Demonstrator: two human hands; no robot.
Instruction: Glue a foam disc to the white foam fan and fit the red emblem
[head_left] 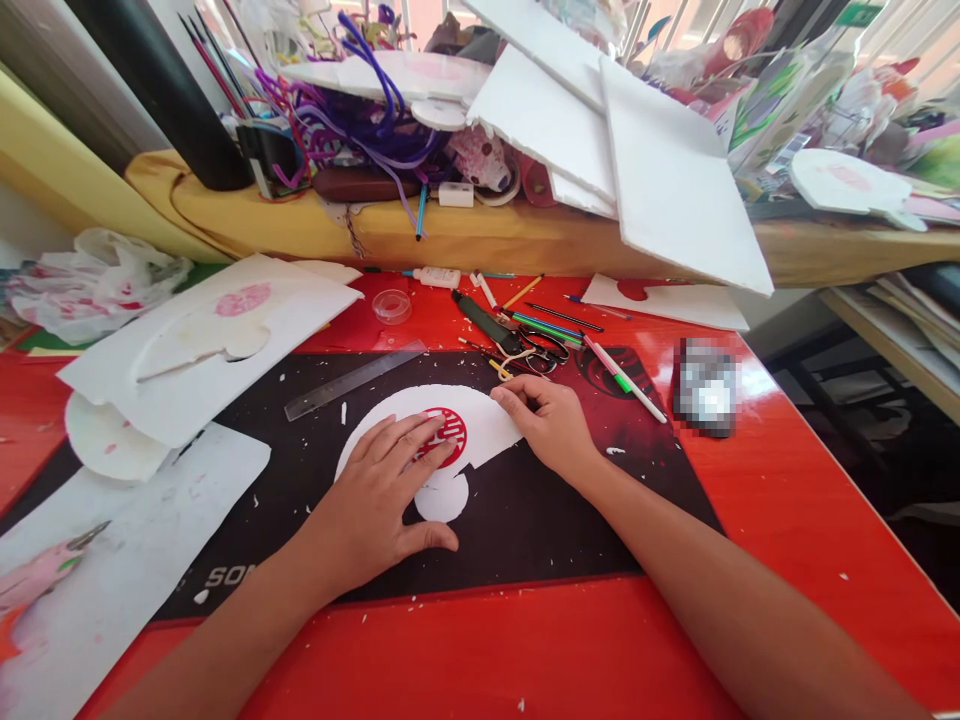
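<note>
On the black mat (547,540) lies a white foam-board cutout (397,403), with a curved top edge and a rounded lobe at the bottom. A red round printed emblem (454,437) shows on its face, partly covered by my fingers. My left hand (386,490) rests flat over the cutout, fingers spread and thumb out to the right. At the cutout's right end, my right hand (547,420) is closed, with thumb and curled fingers at the edge. The fingertips underneath are hidden. Just beyond that hand lie scissors (551,350).
A clear ruler (352,382) lies left of the cutout. Beyond are a dark green cutter (484,322) and several pens (622,375). White foam sheets (187,335) are stacked at left, near a glue gun (45,580). A pixelated object (705,388) sits at right.
</note>
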